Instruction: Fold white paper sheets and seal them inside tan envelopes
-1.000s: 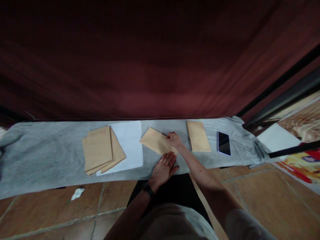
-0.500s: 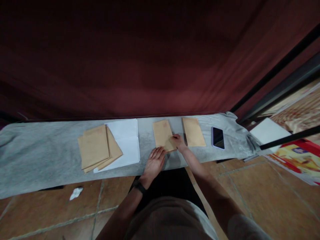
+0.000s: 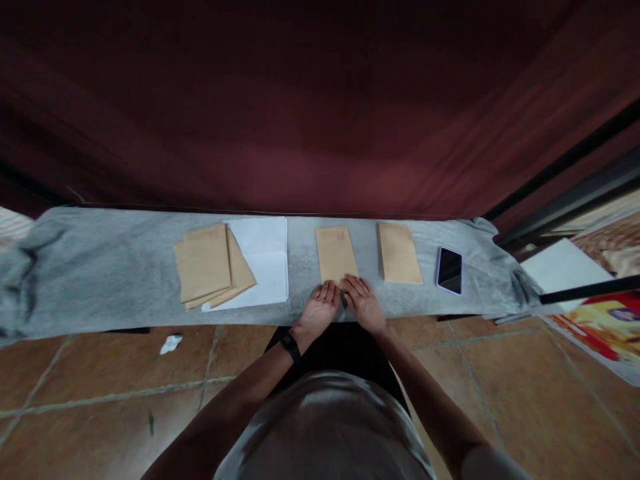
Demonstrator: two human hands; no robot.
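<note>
A brown paper envelope (image 3: 337, 252) lies flat in front of me on the grey cloth, a faint red mark near its far right corner. My left hand (image 3: 321, 308) touches its near left corner, fingers lying flat. On the near right corner rests my right hand (image 3: 364, 303), its fingers also stretched flat, close beside the left. The hands cover the envelope's near edge. Further right sits a stack of brown envelopes (image 3: 400, 255). To the left, several fanned envelopes (image 3: 205, 263) partly overlap white paper sheets (image 3: 265, 260).
A phone (image 3: 449, 271) in a pale purple case lies at the right of the cloth-covered bench (image 3: 120, 267). Dark red fabric (image 3: 310, 133) hangs behind it. Black bars and a red and yellow package (image 3: 613, 327) are at far right. Crumpled white tissue (image 3: 171, 344) lies on the tiled floor.
My right hand has moved from the envelope's right side to its near edge, its fingers going from curled to flat. My left hand stays at the near edge. The camera view has shifted.
</note>
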